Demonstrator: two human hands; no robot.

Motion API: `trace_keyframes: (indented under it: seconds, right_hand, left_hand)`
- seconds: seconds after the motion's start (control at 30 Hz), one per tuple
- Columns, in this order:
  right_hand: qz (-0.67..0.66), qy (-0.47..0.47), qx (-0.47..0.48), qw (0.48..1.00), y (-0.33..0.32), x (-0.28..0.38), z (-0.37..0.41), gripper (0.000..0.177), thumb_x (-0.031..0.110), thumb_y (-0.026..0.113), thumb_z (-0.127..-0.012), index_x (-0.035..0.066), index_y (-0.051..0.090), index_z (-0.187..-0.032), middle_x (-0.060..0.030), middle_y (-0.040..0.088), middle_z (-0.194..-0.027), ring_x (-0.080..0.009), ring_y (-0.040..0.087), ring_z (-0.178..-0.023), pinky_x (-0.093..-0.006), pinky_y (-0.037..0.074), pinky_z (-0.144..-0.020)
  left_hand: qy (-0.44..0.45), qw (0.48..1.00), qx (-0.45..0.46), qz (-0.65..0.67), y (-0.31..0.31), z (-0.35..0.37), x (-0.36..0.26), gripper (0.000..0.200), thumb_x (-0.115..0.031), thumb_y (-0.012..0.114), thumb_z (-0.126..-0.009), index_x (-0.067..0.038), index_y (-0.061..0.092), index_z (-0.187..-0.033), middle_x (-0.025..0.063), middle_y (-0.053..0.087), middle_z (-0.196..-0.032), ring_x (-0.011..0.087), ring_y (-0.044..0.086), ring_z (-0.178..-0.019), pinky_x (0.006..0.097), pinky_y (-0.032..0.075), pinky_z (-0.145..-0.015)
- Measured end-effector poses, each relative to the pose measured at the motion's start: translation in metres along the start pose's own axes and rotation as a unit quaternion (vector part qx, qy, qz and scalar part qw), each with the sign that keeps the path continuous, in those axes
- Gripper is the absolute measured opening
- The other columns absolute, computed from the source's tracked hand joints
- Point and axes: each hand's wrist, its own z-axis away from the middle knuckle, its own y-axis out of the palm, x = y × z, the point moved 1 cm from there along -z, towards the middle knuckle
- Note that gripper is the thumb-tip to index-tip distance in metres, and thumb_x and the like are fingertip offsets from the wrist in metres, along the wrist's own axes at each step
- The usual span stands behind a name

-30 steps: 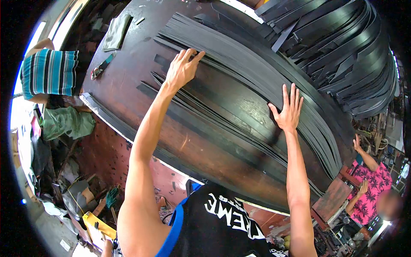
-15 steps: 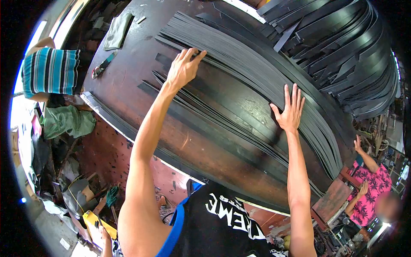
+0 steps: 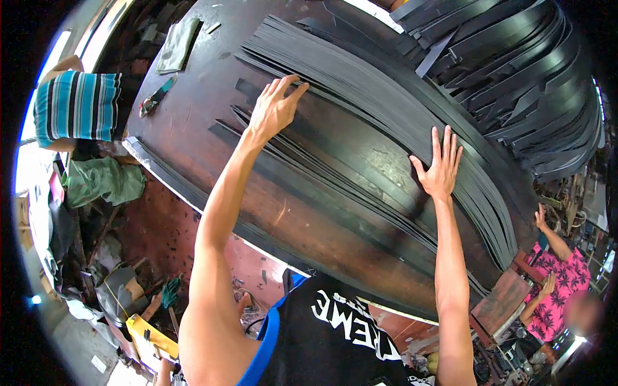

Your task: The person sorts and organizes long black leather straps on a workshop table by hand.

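A long stack of thin black rubber strips lies across a dark brown worktable. My left hand rests flat on the near edge of the stack toward its left end, fingers spread. My right hand lies flat with its fingers spread on the same stack further right. Neither hand grips anything. More loose black strips lie on the table between my arms.
A big heap of black strips is piled at the far right. A grey cloth and a small tool lie at the table's left end. One person in a striped shirt stands left, another in a pink shirt right.
Both hands have stayed flat on the stack and shifted only slightly. The view has drifted a little.
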Motion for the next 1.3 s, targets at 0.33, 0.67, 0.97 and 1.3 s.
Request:
trace_keyframes:
  seconds: [0.33, 0.67, 0.97, 1.3]
  right_hand:
    - [0.002, -0.001, 0.004, 1.000, -0.002, 0.001, -0.001, 0.090, 0.060, 0.062, -0.085, 0.021, 0.027, -0.157, -0.0164, 0.021, -0.163, -0.0427, 0.028, -0.145, -0.0614, 0.021, -0.117]
    - [0.005, 0.001, 0.004, 1.000, -0.001, 0.001, 0.000, 0.090, 0.062, 0.061, -0.085, 0.021, 0.027, -0.157, -0.0159, 0.021, -0.163, -0.0423, 0.028, -0.145, -0.0611, 0.021, -0.117]
    - [0.006, 0.000, 0.003, 1.000, 0.000, 0.000, 0.000, 0.091, 0.061, 0.064, -0.084, 0.020, 0.027, -0.157, -0.0161, 0.022, -0.163, -0.0422, 0.029, -0.144, -0.0609, 0.021, -0.116]
    - [0.003, 0.001, 0.003, 1.000, -0.001, 0.001, 0.000, 0.090, 0.059, 0.064, -0.084, 0.021, 0.028, -0.157, -0.0162, 0.021, -0.163, -0.0427, 0.028, -0.144, -0.0611, 0.021, -0.116]
  left_hand:
    - [0.000, 1.000, -0.004, 0.018, 0.002, -0.007, -0.006, 0.033, -0.005, 0.063, -0.084, -0.006, 0.067, -0.117, 0.0099, 0.061, -0.108, 0.0261, 0.061, -0.095, 0.0367, 0.052, -0.087]
    - [0.018, 0.999, -0.026, 0.022, 0.008, -0.012, -0.005, 0.041, -0.009, 0.066, -0.085, -0.009, 0.063, -0.126, 0.0096, 0.059, -0.108, 0.0274, 0.061, -0.096, 0.0375, 0.051, -0.086]
    - [0.004, 1.000, 0.004, -0.008, 0.009, -0.016, -0.007, 0.039, -0.013, 0.067, -0.087, -0.012, 0.064, -0.126, 0.0093, 0.061, -0.111, 0.0265, 0.062, -0.097, 0.0391, 0.053, -0.084]
    - [0.027, 0.999, -0.025, 0.012, 0.011, -0.018, -0.004, 0.038, -0.010, 0.067, -0.083, -0.010, 0.065, -0.121, 0.0069, 0.061, -0.113, 0.0250, 0.061, -0.096, 0.0359, 0.053, -0.083]
